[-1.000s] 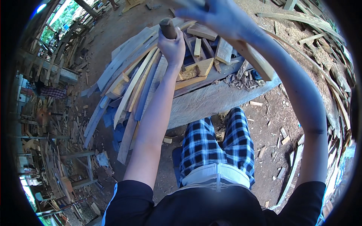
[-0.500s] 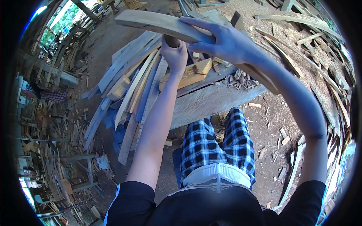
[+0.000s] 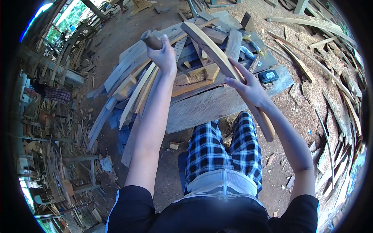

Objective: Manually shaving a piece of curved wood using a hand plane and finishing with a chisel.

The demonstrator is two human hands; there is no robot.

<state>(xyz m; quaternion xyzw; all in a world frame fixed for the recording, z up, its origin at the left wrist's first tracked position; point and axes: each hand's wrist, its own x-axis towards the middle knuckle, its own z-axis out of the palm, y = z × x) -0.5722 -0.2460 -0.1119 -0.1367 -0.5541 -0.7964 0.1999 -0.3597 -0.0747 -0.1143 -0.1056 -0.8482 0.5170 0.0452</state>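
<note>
My left hand (image 3: 161,59) is closed around a dark cylindrical wooden piece (image 3: 152,40), held upright over the left side of the piled boards. My right hand (image 3: 248,87) grips a long curved wooden board (image 3: 205,42), which slants from the upper middle down past my right forearm. Below both hands a worn plank bench (image 3: 202,108) bears loose boards, a hollowed wooden block (image 3: 196,77) with chips in it, and a black and blue case or tool (image 3: 268,76). Yellow and blue hand tools (image 3: 254,46) lie behind the board in my right hand.
Long slats (image 3: 128,89) fan over the bench's left side. Scrap timber and shavings (image 3: 322,70) cover the ground at the right. Timber stacks (image 3: 66,163) and a plaid cloth (image 3: 57,94) are at the far left. My knees (image 3: 206,147) are just below the bench.
The curved board has swung from lying crosswise over my left hand to a steeper slant. My right hand has moved down and toward me; my left hand has shifted left with the cylinder.
</note>
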